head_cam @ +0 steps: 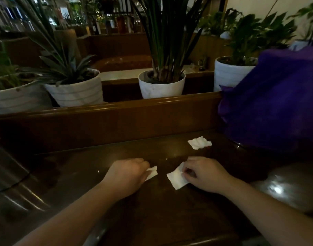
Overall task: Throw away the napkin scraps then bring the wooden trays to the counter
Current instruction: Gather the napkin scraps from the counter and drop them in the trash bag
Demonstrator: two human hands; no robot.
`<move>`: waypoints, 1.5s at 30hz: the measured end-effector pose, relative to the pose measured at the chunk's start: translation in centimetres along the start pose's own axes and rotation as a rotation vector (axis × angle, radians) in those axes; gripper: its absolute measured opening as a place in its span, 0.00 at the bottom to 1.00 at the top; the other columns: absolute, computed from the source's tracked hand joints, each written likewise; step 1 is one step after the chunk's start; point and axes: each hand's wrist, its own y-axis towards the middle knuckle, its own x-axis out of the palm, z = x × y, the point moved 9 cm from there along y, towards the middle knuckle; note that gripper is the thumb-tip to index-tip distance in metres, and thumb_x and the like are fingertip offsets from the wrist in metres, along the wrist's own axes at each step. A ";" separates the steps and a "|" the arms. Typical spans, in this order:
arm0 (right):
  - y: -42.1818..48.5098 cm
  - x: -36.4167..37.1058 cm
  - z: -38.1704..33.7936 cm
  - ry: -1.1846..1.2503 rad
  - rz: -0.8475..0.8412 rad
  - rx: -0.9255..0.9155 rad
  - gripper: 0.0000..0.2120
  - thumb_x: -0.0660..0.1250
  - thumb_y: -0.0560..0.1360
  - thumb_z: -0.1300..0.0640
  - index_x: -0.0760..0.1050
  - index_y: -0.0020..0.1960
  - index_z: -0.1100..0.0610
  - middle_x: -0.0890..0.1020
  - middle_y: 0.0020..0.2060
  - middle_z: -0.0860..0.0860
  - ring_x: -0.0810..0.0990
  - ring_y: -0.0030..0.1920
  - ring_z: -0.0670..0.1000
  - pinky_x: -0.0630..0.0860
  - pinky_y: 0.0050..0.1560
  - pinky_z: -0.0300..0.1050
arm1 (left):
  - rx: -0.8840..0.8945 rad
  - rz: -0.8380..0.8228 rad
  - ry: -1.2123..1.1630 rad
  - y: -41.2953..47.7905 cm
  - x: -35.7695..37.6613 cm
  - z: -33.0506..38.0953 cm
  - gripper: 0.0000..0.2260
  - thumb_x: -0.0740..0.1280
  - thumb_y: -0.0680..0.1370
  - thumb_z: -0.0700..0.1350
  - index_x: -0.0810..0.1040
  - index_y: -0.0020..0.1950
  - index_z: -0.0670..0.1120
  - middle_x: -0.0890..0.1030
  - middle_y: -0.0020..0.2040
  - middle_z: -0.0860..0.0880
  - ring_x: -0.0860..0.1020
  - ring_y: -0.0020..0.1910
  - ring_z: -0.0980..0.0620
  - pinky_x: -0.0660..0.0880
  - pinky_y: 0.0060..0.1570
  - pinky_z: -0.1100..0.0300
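Three white napkin scraps lie on a dark wooden table [170, 210]. My left hand [129, 173] is closed over one scrap [152, 172], which sticks out past my fingers. My right hand [203, 173] pinches the upper edge of a second scrap [177, 178] that rests flat on the table. The third scrap [199, 142] lies untouched farther back, to the right. No wooden tray is in view.
A wooden ledge [107, 110] runs behind the table, with white plant pots [162, 86] [75, 91] [230, 73] beyond it. A purple cloth bag [273, 100] stands at the table's right rear. A curved dark seat back [8, 167] rises at the left.
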 end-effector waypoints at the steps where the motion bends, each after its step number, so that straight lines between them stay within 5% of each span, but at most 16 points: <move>1: -0.1 0.1 0.0 0.008 -0.004 -0.003 0.10 0.63 0.75 0.41 0.76 0.52 0.44 0.74 0.46 0.41 0.75 0.43 0.42 0.75 0.43 0.39 | 0.010 0.027 -0.014 0.3 -0.5 0.4 0.16 0.52 0.79 0.55 0.73 0.60 0.52 0.78 0.51 0.52 0.75 0.45 0.56 0.73 0.41 0.61; 9: 0.0 0.4 -0.5 0.015 0.006 -0.058 0.09 0.62 0.78 0.46 0.76 0.55 0.47 0.77 0.51 0.43 0.76 0.48 0.43 0.73 0.48 0.41 | 0.001 0.154 -0.087 1.7 -3.0 2.0 0.13 0.55 0.79 0.54 0.73 0.58 0.53 0.78 0.49 0.54 0.75 0.43 0.58 0.76 0.42 0.59; 16: 1.5 -5.8 4.7 0.111 0.180 0.117 0.03 0.64 0.77 0.47 0.73 0.47 0.45 0.75 0.41 0.42 0.74 0.40 0.42 0.70 0.36 0.39 | 0.008 0.231 -0.110 1.7 -3.5 2.5 0.20 0.49 0.76 0.57 0.77 0.54 0.51 0.80 0.43 0.53 0.76 0.36 0.57 0.76 0.33 0.59; 24: 5.2 -6.0 11.1 -0.044 0.210 0.233 0.06 0.61 0.78 0.48 0.75 0.51 0.47 0.78 0.48 0.46 0.76 0.44 0.46 0.70 0.37 0.43 | -0.026 0.253 -0.091 2.4 -3.1 3.7 0.17 0.52 0.76 0.56 0.77 0.53 0.51 0.81 0.42 0.53 0.77 0.36 0.58 0.76 0.31 0.61; 34: 6.0 -2.2 12.1 -0.070 0.090 0.145 0.18 0.62 0.75 0.39 0.74 0.59 0.48 0.74 0.55 0.47 0.75 0.51 0.48 0.73 0.45 0.46 | -0.177 0.195 -0.087 2.6 -1.4 4.2 0.06 0.63 0.77 0.51 0.77 0.46 0.52 0.65 0.32 0.59 0.62 0.26 0.64 0.56 0.26 0.67; 38: 6.2 -2.4 11.4 -0.050 0.139 0.102 0.09 0.61 0.78 0.46 0.75 0.53 0.49 0.77 0.51 0.47 0.74 0.45 0.46 0.69 0.41 0.43 | -0.198 0.169 -0.106 2.8 -0.8 4.7 0.07 0.62 0.78 0.51 0.77 0.48 0.52 0.66 0.33 0.59 0.63 0.27 0.63 0.57 0.26 0.66; 45: 2.0 -2.9 10.6 0.005 0.137 0.200 0.10 0.61 0.78 0.45 0.75 0.54 0.48 0.75 0.47 0.45 0.74 0.44 0.45 0.68 0.39 0.42 | -0.086 0.130 -0.133 2.6 -0.9 6.6 0.10 0.57 0.79 0.53 0.75 0.54 0.53 0.76 0.43 0.55 0.73 0.37 0.58 0.69 0.34 0.64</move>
